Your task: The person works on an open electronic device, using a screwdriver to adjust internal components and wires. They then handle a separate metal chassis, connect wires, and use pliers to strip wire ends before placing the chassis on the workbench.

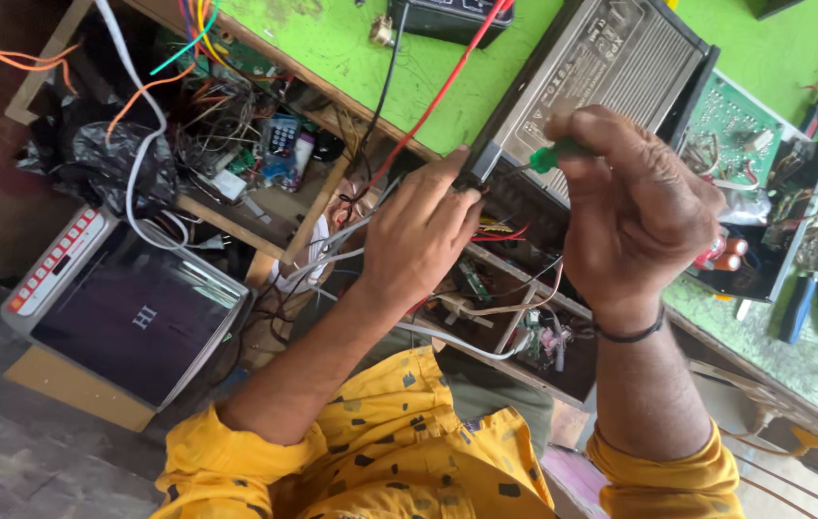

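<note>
My right hand is closed around a green-handled screwdriver, its tip pointing at the near end of a ribbed grey metal power supply box on the green workbench. My left hand pinches at the same end of the box, fingertips by a cluster of red, black and yellow wires. A red lead and a black lead run up to a dark device at the bench's top.
A green circuit board and an open black chassis lie right of the box, with blue-handled pliers nearby. Under the bench, shelves hold tangled wires and boards. A flat device with a dark glass top sits on the floor at left.
</note>
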`<state>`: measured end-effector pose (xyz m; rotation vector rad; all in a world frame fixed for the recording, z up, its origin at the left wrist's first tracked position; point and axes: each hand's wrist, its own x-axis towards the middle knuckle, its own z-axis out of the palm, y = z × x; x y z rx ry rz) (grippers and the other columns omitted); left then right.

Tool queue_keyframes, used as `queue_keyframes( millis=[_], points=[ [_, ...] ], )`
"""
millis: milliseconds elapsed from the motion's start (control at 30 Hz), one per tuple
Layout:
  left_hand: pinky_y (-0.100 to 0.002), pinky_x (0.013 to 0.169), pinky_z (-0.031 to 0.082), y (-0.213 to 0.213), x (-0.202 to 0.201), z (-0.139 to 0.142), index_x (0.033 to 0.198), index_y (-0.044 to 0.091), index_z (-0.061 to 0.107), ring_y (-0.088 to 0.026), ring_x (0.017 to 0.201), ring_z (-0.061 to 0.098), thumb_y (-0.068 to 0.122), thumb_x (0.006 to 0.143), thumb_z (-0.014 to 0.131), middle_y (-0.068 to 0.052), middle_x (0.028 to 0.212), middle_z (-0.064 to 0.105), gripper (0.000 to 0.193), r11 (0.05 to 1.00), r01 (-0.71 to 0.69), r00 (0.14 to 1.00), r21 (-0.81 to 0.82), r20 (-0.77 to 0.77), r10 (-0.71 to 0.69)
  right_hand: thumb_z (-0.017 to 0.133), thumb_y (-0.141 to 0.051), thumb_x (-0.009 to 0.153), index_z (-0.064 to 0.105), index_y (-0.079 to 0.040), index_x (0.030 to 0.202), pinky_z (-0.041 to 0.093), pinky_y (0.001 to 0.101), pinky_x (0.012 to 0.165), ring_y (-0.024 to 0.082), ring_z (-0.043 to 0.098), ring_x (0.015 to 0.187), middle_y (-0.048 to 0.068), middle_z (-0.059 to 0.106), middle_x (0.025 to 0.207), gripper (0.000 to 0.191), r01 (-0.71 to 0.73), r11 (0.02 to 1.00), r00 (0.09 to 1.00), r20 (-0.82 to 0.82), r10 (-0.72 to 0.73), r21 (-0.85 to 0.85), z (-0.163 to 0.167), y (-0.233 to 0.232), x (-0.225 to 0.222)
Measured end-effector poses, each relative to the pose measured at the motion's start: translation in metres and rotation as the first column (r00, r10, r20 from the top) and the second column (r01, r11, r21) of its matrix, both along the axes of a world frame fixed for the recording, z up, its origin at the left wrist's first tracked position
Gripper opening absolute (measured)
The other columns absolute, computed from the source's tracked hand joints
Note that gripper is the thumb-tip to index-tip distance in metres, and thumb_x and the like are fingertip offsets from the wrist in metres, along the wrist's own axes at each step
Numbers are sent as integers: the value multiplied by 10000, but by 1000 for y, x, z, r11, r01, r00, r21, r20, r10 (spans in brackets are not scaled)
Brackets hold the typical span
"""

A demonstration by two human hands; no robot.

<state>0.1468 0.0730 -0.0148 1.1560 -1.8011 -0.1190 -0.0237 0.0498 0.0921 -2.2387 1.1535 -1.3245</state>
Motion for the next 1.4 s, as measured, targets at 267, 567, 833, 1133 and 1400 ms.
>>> queue_keyframes(
  millis=[267,567,833,1133,1400],
  points=[
    [-371,959,562,-1,0,6,1004,42,608,-287,1144,652,76,888,800,-123,1349,605,227,1000,-2,999,23,40,1,708,-126,1032,703,-13,1209,514,295,786,209,618,979,149,629,1072,210,121,990,991,75,-115,-79,-5,0,9],
    [-427,1041,518,3,9,2,1070,29,593,-355,1245,601,82,966,750,-152,1438,537,196,983,154,972,100,-193,-133,686,-80,1117,562,-23,1382,612,325,881,209,650,1027,121,569,1260,298,-30,999,974,223,32,-12,-12,5,15],
    [-475,1166,440,1,18,-4,1130,142,605,-326,1411,496,131,1007,709,-94,1583,422,161,976,194,979,94,-74,-188,790,-135,927,720,-46,1151,554,304,576,152,668,639,113,707,1138,251,193,963,905,-414,-100,189,49,50,12],
    [-497,1184,391,-6,27,0,1154,144,617,-305,1467,442,155,1030,615,-61,1628,391,125,963,261,964,65,30,-264,722,-59,938,715,-83,1180,574,334,702,194,721,837,41,704,1075,243,12,990,686,-719,-108,-138,-3,52,11],
    [-481,1157,388,-3,31,4,1116,153,684,-291,1443,458,152,973,675,-67,1615,420,143,953,300,954,40,-19,-300,703,-99,980,689,-27,997,511,343,526,194,662,636,96,666,851,76,167,983,766,-638,-79,79,-5,51,19]
  ],
)
